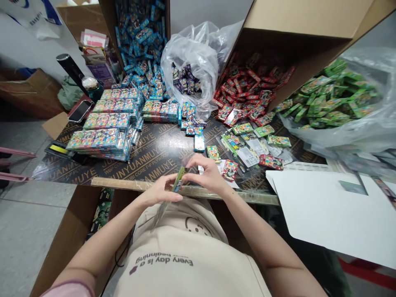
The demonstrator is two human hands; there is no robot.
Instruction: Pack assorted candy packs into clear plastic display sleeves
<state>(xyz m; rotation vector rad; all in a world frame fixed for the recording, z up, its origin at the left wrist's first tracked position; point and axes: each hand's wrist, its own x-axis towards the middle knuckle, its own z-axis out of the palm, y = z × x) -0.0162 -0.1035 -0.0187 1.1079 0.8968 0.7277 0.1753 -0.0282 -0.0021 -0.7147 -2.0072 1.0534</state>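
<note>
My left hand [162, 190] and my right hand [206, 172] meet just over the table's front edge. Between them they grip a green printed packet [178, 180] in clear plastic, seen almost edge-on. The left fingers and thumb hold its lower side, while the right fingers pinch its top. Clear film hangs below the left hand. Near my right hand lie a green box [213, 153], a red box [229, 169] and a white-faced blue box [199, 143]. Farther right are flat printed green packets [239, 147] in clear plastic.
Stacks of wrapped boxes [93, 138] stand at left, beside a phone [81, 111]. Behind lie heaps of blue boxes [139, 41], red boxes [247, 88] and green boxes [337, 97]. A plastic bag [198, 51] holds purple boxes. White sheets [334, 206] overhang the right edge.
</note>
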